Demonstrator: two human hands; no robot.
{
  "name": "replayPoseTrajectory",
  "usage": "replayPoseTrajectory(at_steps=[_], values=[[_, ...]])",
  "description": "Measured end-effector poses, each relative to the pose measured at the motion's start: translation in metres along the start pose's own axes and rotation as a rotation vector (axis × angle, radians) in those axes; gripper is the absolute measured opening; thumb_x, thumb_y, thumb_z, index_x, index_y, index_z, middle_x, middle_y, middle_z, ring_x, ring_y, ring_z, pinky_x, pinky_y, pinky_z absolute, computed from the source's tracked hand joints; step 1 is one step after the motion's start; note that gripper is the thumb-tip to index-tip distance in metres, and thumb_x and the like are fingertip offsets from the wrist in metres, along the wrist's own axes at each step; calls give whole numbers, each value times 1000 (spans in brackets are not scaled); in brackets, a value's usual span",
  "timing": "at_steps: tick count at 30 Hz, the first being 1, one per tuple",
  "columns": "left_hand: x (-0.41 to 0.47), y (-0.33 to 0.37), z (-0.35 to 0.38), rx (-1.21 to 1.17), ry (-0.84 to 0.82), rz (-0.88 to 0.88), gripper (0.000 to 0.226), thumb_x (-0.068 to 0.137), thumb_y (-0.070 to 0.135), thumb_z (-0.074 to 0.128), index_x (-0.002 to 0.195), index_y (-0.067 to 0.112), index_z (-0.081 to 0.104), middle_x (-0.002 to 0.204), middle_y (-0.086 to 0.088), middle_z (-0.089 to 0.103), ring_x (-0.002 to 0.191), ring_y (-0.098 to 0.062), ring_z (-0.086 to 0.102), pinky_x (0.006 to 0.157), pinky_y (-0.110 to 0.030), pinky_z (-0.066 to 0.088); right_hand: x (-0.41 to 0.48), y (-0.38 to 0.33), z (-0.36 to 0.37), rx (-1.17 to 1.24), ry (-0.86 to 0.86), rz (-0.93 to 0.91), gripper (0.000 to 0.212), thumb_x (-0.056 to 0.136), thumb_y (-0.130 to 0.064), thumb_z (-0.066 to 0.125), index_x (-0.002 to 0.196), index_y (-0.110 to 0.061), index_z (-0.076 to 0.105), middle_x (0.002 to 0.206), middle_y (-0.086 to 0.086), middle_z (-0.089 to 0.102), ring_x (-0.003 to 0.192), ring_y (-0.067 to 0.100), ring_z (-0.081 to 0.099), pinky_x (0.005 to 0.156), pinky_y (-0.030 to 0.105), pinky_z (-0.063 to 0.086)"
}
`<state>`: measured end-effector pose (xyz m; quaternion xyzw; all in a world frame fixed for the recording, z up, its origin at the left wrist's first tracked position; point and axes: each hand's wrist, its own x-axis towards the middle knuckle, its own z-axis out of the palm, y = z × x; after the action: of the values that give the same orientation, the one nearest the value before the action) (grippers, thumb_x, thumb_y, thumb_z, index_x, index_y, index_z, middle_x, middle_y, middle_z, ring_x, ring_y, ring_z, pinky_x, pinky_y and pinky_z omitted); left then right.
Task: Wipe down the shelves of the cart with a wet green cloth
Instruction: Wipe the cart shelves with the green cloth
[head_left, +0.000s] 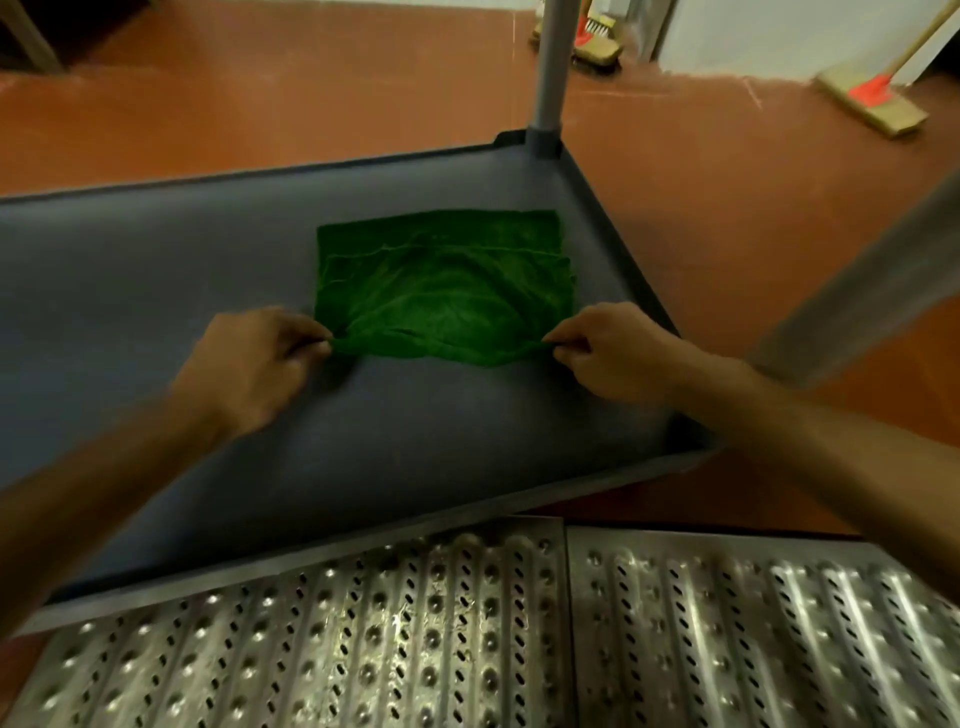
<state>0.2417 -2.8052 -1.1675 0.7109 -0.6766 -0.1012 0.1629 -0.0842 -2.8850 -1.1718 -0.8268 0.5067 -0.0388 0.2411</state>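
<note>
A green cloth (447, 283) lies spread flat on the grey cart shelf (156, 322), toward its far right corner. My left hand (254, 358) pinches the cloth's near left corner. My right hand (613, 348) pinches the near right corner. Between the two hands the near edge is lifted slightly and wrinkled. The far edge rests flat near the shelf's raised rim.
A grey cart post (550, 67) rises from the far right corner; another post (862, 291) slants on the right. Perforated metal floor grating (467, 639) lies below the shelf's near edge. Brooms and brushes (878, 98) lean by the wall on the red-brown floor.
</note>
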Motion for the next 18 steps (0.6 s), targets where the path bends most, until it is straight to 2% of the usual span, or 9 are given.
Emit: replayPoseTrajectory(at_steps=[1, 3, 6, 9, 12, 13, 15, 16, 18], values=[[-2, 0, -2, -7, -30, -19, 19, 93, 15, 68, 109, 10, 77, 112, -14, 74, 105, -34, 68, 85, -34, 46, 0, -3, 0, 23, -33, 13, 28, 97, -16, 54, 119, -19, 71, 106, -3, 67, 77, -2, 53, 67, 9, 38], [-7, -2, -4, -22, -105, -49, 20, 93, 17, 68, 110, 13, 77, 110, -12, 75, 107, -31, 68, 85, -31, 43, -1, -10, 0, 35, -81, 43, 27, 96, -17, 55, 115, -22, 73, 92, -9, 63, 70, -4, 50, 59, 8, 34], [-18, -5, -8, -31, -187, -22, 20, 91, 18, 70, 110, 17, 78, 103, -8, 77, 104, -27, 70, 84, -26, 41, -8, -16, -2, 29, -132, 58, 27, 94, -18, 56, 110, -26, 75, 88, -10, 64, 73, 0, 55, 61, 13, 38], [-31, -10, -13, -43, -218, -13, 20, 91, 20, 71, 110, 21, 77, 104, -2, 77, 102, -21, 69, 85, -25, 41, -16, -22, -6, 32, -178, 74, 27, 91, -18, 55, 103, -27, 77, 82, -12, 67, 72, 4, 60, 59, 17, 44], [-42, -15, -16, -53, -248, 23, 19, 90, 23, 71, 107, 29, 77, 100, 11, 74, 85, 0, 64, 79, -18, 43, -22, -27, -10, -1, -220, 79, 24, 89, -21, 54, 93, -11, 76, 69, -1, 67, 57, 5, 56, 52, 20, 43], [-45, -17, -17, -53, -255, 35, 18, 90, 24, 71, 105, 33, 77, 98, 19, 70, 79, 11, 57, 76, -11, 40, -25, -29, -12, -7, -239, 81, 25, 88, -22, 54, 91, -6, 73, 69, 4, 67, 51, 5, 52, 48, 19, 40], [-52, -20, -20, -77, -308, 30, 21, 88, 26, 72, 93, 46, 75, 96, 36, 62, 74, 19, 52, 76, -4, 34, -30, -35, -16, 17, -301, 95, 27, 87, -22, 55, 91, 1, 70, 65, 8, 61, 46, 6, 43, 43, 19, 35], [-56, -21, -24, -105, -347, 14, 28, 87, 26, 74, 82, 53, 72, 92, 42, 62, 74, 20, 57, 77, -5, 34, -33, -37, -18, 27, -342, 102, 27, 87, -21, 56, 93, 2, 70, 66, 6, 58, 48, 7, 42, 45, 19, 35], [-66, -28, -28, -199, -412, -18, 35, 84, 27, 75, 74, 60, 70, 87, 39, 69, 83, 16, 64, 79, -12, 43, -40, -45, -22, 28, -427, 116, 22, 89, -19, 61, 96, -2, 73, 72, 0, 60, 53, 4, 47, 51, 16, 40]])
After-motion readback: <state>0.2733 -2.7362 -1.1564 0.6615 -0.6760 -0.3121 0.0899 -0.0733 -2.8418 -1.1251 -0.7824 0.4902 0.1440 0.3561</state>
